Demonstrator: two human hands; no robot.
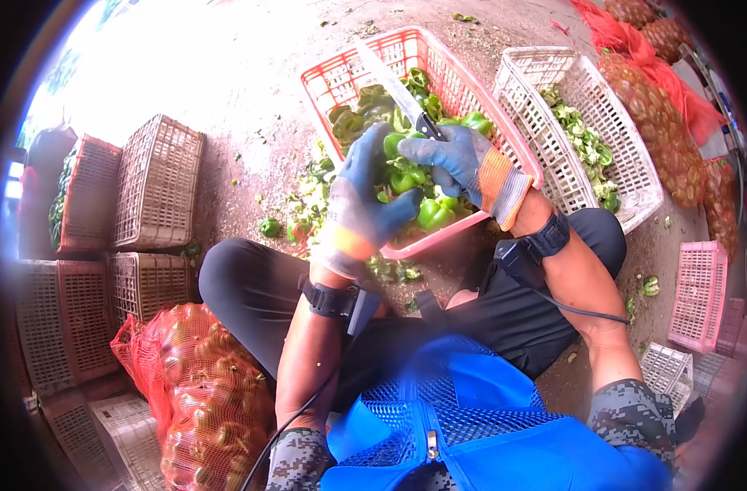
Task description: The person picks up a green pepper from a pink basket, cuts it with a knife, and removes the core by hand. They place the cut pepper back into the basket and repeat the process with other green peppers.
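Observation:
A knife [399, 92] with a long blade and dark handle points up and left from my right hand [462, 162], which is wrapped round the handle in a blue and grey glove. In a matching glove, my left hand [359, 192] hovers at the near left side of a red and pink plastic basket [324, 78], its thumb spread well away from the fingers. Green bell peppers [435, 214] lie in the basket below both hands, some whole and some cut. One green pepper [396, 146] shows between my hands, partly covered by the left fingers.
A white crate [635, 184] with pale green pepper scraps stands right of the basket. Net sacks of peppers [214, 401] rest at lower left and along the right. Stacked crates [157, 184] line the left. Trimmings and a loose pepper [269, 227] lie on the floor.

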